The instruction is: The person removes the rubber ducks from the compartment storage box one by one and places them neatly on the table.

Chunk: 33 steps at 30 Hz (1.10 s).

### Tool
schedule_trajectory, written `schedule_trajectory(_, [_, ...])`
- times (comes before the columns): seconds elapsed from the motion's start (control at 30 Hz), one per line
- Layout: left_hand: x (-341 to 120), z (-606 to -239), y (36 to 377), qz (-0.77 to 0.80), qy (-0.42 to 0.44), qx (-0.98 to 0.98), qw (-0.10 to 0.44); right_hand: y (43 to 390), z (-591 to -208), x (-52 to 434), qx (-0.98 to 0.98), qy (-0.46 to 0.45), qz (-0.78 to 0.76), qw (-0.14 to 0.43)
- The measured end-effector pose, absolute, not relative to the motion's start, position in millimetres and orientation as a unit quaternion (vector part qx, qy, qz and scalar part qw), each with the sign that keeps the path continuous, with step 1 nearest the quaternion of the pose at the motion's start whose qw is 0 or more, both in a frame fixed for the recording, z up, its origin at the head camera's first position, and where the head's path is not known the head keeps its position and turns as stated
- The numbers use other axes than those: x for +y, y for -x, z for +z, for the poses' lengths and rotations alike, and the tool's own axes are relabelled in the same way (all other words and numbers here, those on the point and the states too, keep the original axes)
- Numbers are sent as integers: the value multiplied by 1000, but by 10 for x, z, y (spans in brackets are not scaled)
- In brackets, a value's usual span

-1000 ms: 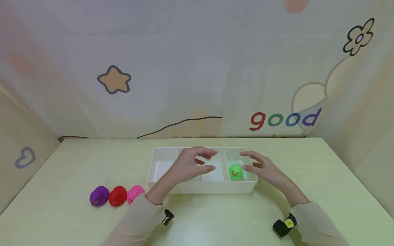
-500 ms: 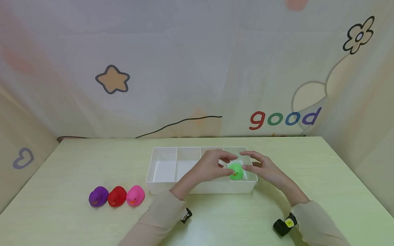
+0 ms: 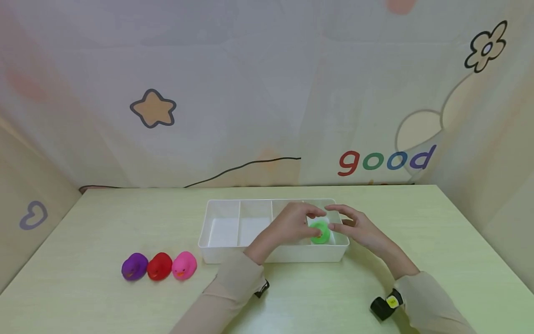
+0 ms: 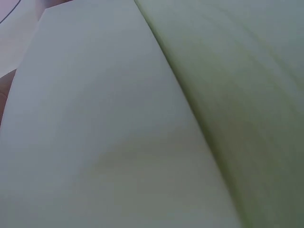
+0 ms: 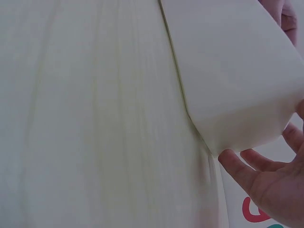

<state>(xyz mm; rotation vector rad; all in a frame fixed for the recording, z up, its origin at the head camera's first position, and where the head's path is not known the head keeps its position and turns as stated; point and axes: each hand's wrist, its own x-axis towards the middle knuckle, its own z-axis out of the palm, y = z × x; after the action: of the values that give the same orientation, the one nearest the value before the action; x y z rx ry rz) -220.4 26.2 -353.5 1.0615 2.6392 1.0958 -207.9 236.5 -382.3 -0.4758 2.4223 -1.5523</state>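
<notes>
A white compartment box [image 3: 225, 254] sits on the table in the head view. Inside its rightmost compartment is a green rubber duck [image 3: 323, 226]. My left hand [image 3: 289, 225] reaches over the box from the left, its thumb overlapping the duck's front and its fingers bent above and behind, apart from the thumb. At the box's right end, my right hand [image 3: 360, 229] keeps its fingers spread and slightly bent; its thumb tip lies close to the duck's right side. The right wrist view shows those fingertips [image 5: 227, 156] right at the box's end wall.
To the left of the box, a purple duck [image 3: 134, 267], a red duck [image 3: 159, 266] and a pink duck [image 3: 184, 266] stand in a row on the pale wooden table [image 3: 104, 306]. Behind the table hangs a printed curtain [image 3: 250, 93].
My left hand has moved right across the box to the green duck, its thumb now covering part of it. The right hand has stayed in place. The pink duck is no longer partly covered.
</notes>
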Motion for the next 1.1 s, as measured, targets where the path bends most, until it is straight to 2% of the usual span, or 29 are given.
schedule_trajectory(0.27, [413,-3480,2194,201,-350,913,59,2082,-3829,2375,828,164,-526,109])
schedule_trajectory(0.47, [497,-3469,2184,144,-342,926,65,2092,-3844,2364,824,165,-530,111])
schedule_trajectory(1.1, [471,-3485,2124,178,-346,920,39,2085,-3839,2369,827,166,-525,109])
